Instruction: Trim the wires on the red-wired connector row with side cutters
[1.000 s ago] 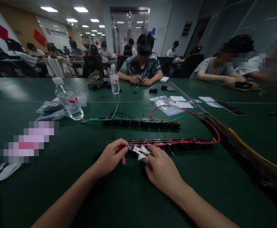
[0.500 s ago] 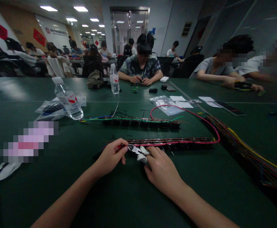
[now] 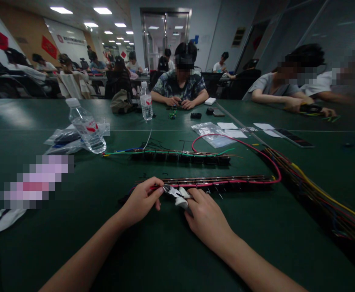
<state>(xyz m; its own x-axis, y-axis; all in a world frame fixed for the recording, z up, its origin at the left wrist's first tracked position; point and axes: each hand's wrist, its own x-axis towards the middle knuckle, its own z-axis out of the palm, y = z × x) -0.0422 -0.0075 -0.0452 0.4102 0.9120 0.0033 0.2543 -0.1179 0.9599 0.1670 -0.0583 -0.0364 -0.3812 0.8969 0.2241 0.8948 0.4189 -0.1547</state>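
My right hand (image 3: 206,211) is closed around the pale handles of a pair of wire cutters (image 3: 175,192), whose jaws point left. Just beyond the jaw tips, my left hand (image 3: 144,200) pinches a red wire (image 3: 157,187) between thumb and fingers; its end meets the jaws. Whether the blades are closed on it I cannot tell. Right behind both hands lies a long black strip of connectors (image 3: 238,179) with metal rods and a thick pink-red wire (image 3: 250,182) along it. Part of that strip is hidden by my left hand.
Farther back lies a second strip (image 3: 183,156) with a green wire. A bundle of rods and wires (image 3: 323,194) runs down the right side. Two water bottles (image 3: 88,125), a plastic bag (image 3: 214,136) and a phone (image 3: 294,138) are on the green table (image 3: 153,251). Co-workers sit opposite.
My hands, the wire cutters and the red wire hold almost the same position. At the far right, a co-worker's hands have shifted slightly.
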